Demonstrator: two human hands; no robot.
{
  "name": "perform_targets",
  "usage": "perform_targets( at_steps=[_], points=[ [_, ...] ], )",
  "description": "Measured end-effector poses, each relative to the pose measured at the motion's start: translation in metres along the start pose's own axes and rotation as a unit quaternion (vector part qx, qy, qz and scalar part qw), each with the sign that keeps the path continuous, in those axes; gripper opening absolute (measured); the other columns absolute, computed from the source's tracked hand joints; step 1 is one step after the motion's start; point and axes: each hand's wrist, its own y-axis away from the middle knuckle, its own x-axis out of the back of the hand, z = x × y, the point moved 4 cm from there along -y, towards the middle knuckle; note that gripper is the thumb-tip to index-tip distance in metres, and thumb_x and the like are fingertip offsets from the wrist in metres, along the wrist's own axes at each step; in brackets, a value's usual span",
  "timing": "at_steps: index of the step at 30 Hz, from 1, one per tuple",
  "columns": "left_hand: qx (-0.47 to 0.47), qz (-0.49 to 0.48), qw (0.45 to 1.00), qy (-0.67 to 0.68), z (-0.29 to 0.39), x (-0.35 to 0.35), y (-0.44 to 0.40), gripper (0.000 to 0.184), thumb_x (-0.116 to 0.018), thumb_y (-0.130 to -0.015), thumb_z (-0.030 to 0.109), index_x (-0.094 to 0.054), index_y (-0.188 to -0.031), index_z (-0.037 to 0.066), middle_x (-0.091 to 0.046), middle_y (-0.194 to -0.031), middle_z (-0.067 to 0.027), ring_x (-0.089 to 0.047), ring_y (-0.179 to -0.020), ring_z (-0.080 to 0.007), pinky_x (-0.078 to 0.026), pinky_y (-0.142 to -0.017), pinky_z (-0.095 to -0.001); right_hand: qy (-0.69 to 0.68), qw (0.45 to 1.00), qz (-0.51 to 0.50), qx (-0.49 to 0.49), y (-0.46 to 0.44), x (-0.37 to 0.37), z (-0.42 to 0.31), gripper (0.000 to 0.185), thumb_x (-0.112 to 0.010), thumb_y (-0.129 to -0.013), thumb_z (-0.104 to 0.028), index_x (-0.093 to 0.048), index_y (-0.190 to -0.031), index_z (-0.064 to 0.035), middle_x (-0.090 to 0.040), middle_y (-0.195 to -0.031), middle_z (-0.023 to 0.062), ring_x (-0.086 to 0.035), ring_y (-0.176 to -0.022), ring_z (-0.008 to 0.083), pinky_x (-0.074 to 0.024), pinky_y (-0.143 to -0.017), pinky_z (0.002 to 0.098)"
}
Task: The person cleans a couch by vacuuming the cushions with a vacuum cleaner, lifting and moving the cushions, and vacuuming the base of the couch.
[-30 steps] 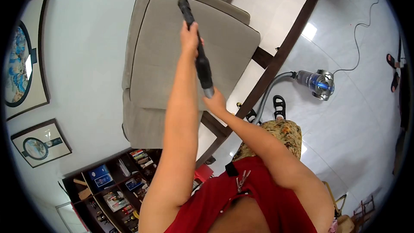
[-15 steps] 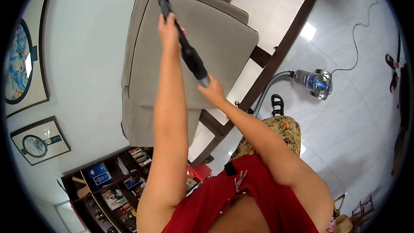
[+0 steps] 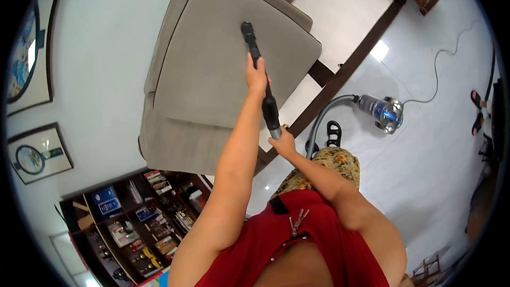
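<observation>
Head view: the black tube (image 3: 270, 107) has moved from the grey seat's (image 3: 207, 69) corner toward its middle. Left hand (image 3: 256, 77) and right hand (image 3: 283, 143) (both closed) grip it, near the shiny floor (image 3: 396, 180).

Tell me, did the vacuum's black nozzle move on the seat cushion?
Yes. The black nozzle has moved away from the top edge of the seat cushion in the picture, in toward its middle.

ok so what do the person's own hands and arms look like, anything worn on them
The left hand and right hand are ungloved, with no watch or bracelet visible. No sleeves cover the visible lengths of arm; a red top is worn on the body.
</observation>
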Motion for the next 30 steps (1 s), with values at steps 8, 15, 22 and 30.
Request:
perform_targets(
  at_steps=[8, 15, 22, 30],
  points=[
    [-0.089, 0.103, 0.971, 0.199, 0.066, 0.147, 0.027, 0.040, -0.057, -0.094, 0.014, -0.044, -0.132, 0.008, -0.049, -0.068, -0.0022, -0.050, -0.046, -0.0123, -0.044, -0.041, -0.0285, 0.021, 0.987, -0.068, 0.142, -0.007, -0.006, -0.089, 0.043, -0.073, -0.072, -0.029, -0.062, -0.104, -0.0033, -0.068, -0.080, 0.0243, -0.067, -0.079, 0.0438, -0.0518, -0.071, 0.0507],
    [-0.042, 0.197, 0.962, 0.185, 0.025, 0.277, 0.035, 0.060, -0.056, -0.095, 0.012, -0.032, -0.150, 0.010, -0.052, -0.071, -0.0054, -0.052, -0.048, -0.0138, -0.046, -0.043, -0.0304, 0.191, 0.952, -0.162, 0.176, 0.006, -0.059, -0.152, 0.048, -0.072, -0.071, -0.033, -0.063, -0.108, -0.0037, -0.068, -0.080, 0.0251, -0.067, -0.078, 0.0438, -0.0527, -0.072, 0.0520],
    [0.004, 0.232, 0.956, 0.178, -0.079, 0.236, 0.086, 0.075, -0.059, -0.094, 0.014, -0.021, -0.158, 0.015, -0.058, -0.076, -0.0064, -0.052, -0.047, -0.0150, -0.044, -0.043, -0.0333, 0.205, 0.930, -0.257, 0.166, 0.050, -0.033, -0.058, 0.054, -0.076, -0.074, -0.032, -0.059, -0.114, -0.0011, -0.070, -0.088, 0.0239, -0.070, -0.086, 0.0402, -0.0525, -0.078, 0.0463],
    [-0.031, 0.353, 0.855, 0.378, -0.111, 0.423, 0.136, 0.074, -0.060, -0.093, 0.017, -0.022, -0.156, 0.012, -0.059, -0.085, -0.0083, -0.054, -0.052, -0.0174, -0.048, -0.047, -0.0340, 0.231, 0.875, -0.312, 0.288, 0.088, -0.150, -0.156, 0.087, -0.077, -0.083, -0.030, -0.028, -0.151, -0.0088, -0.065, -0.090, 0.0185, -0.068, -0.080, 0.0284, -0.0518, -0.072, 0.0416]
  ],
)
